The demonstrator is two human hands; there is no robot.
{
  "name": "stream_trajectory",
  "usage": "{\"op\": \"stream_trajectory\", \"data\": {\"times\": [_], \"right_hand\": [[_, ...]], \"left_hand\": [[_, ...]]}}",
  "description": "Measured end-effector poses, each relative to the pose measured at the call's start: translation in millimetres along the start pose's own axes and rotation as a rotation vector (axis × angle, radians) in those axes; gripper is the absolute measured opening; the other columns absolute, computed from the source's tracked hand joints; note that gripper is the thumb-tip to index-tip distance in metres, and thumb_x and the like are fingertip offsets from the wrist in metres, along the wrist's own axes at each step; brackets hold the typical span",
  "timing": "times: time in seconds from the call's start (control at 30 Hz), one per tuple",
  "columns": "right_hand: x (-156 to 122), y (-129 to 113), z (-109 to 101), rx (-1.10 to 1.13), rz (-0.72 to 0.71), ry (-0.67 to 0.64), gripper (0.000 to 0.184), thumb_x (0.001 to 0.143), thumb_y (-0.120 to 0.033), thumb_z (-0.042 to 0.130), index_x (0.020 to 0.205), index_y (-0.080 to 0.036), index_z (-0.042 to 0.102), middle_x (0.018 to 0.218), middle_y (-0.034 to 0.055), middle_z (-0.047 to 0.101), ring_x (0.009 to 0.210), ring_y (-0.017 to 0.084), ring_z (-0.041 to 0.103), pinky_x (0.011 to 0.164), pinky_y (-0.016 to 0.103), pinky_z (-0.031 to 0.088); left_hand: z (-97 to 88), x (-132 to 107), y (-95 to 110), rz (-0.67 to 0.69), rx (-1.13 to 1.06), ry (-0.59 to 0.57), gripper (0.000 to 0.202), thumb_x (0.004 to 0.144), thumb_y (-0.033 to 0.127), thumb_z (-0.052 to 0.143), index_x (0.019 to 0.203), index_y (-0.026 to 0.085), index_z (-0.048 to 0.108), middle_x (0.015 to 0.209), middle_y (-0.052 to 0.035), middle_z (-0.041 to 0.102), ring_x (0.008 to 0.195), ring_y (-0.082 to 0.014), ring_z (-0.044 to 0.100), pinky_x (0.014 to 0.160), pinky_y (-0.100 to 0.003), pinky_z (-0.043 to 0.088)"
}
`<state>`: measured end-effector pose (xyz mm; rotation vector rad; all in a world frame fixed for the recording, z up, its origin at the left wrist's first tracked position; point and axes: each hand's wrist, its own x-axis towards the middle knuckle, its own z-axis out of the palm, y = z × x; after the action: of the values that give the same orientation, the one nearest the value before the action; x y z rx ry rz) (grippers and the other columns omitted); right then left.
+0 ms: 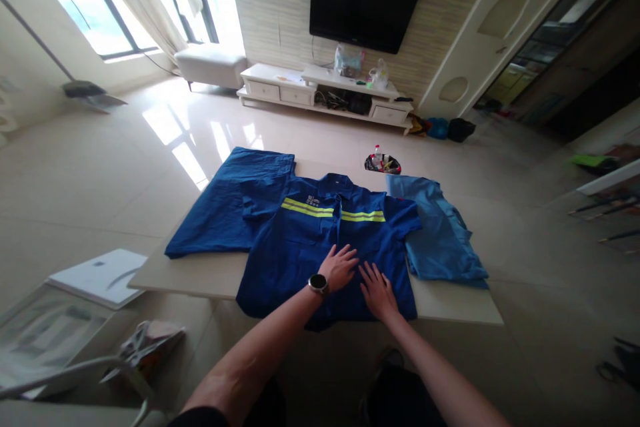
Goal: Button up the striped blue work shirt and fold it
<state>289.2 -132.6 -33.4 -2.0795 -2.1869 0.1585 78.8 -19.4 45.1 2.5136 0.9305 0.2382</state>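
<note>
- Clock reference: centre of the shirt, 12 o'clock pointing away from the wearer.
- Dark blue short-sleeved shirt [300,247]: spread front side up on the pale table [190,280], collar at 12 o'clock, hem at 6 o'clock reaching past the near table edge. Yellow-and-grey bands [363,216] cross the chest; white lettering sits at 11 o'clock, too small to read.
- Left hand [341,268]: laid palm down on the lower front, near centre, fingers extended toward 1 to 2 o'clock. Grasping nothing. Round-faced watch [318,283] on this wrist.
- Right hand [379,289]: palm down on the shirt at 4 o'clock, fingers spread toward 11 o'clock, likewise unclenched and gripping nothing. The two hands are near each other, not touching.
- Folded dark blue garment [215,213]: between 9 and 10 o'clock, meeting the shirt's sleeve on that side.
- Lighter blue garment [437,233]: at 3 o'clock, folded; the other sleeve reaches its near side.
- Bin [369,165]: at 1 o'clock beyond the table, black liner, a bottle in it.
- Low white cabinet [280,90]: farther off at 12 o'clock, bags on top; dark television [367,0] on the wall above.
</note>
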Motion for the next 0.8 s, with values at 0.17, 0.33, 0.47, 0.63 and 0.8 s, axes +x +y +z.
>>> {"op": "stream_trajectory", "data": {"times": [0.17,0.33,0.47,0.63,0.8], "right_hand": [[-25,24,-12,0.021,-0.05,-0.072,0.057,0.105,-0.037,0.036,0.162,-0.037,0.032,0.168,0.0036,0.036,0.156,0.026,0.028,0.12,0.052,0.029],[11,23,-33,0.049,-0.015,-0.064,0.049,0.1,-0.043,0.047,0.146,-0.031,0.057,0.153,0.0102,0.056,0.14,0.03,0.048,0.109,0.051,0.04],[58,15,-34,0.017,0.073,0.054,0.052,0.101,-0.037,0.042,0.152,-0.03,0.051,0.165,0.0087,0.04,0.154,0.03,0.028,0.115,0.054,0.033],[57,31,-19,0.006,0.167,-0.025,0.055,0.104,-0.041,0.037,0.159,-0.038,0.038,0.171,0.0014,0.029,0.159,0.031,0.017,0.119,0.061,0.026],[16,33,-11,-0.021,0.125,0.003,0.056,0.104,-0.043,0.036,0.16,-0.035,0.037,0.169,0.0059,0.033,0.156,0.034,0.023,0.116,0.062,0.03]], "left_hand": [[39.8,-29,-35,-0.115,0.004,-0.031,0.064,0.099,0.045,0.05,0.161,0.035,0.035,0.17,-0.0027,0.032,0.16,-0.0309,0.019,0.127,-0.065,0.016],[10.1,-34,-51,-0.147,0.046,0.069,0.053,0.099,0.038,0.048,0.152,0.031,0.051,0.164,-0.0064,0.044,0.151,-0.0292,0.038,0.121,-0.056,0.032],[-7.9,27,-40,-0.086,0.113,0.189,0.057,0.1,0.032,0.045,0.156,0.027,0.045,0.167,-0.0055,0.039,0.157,-0.0261,0.027,0.127,-0.051,0.024],[-8.1,72,-70,-0.18,0.121,0.063,0.061,0.1,0.041,0.045,0.159,0.024,0.041,0.169,-0.008,0.035,0.159,-0.0309,0.02,0.129,-0.059,0.011],[-3.2,48,-114,-0.299,0.083,0.05,0.075,0.099,0.062,0.04,0.164,0.026,0.031,0.172,-0.0094,0.028,0.161,-0.0352,0.014,0.128,-0.063,0.011]]}}
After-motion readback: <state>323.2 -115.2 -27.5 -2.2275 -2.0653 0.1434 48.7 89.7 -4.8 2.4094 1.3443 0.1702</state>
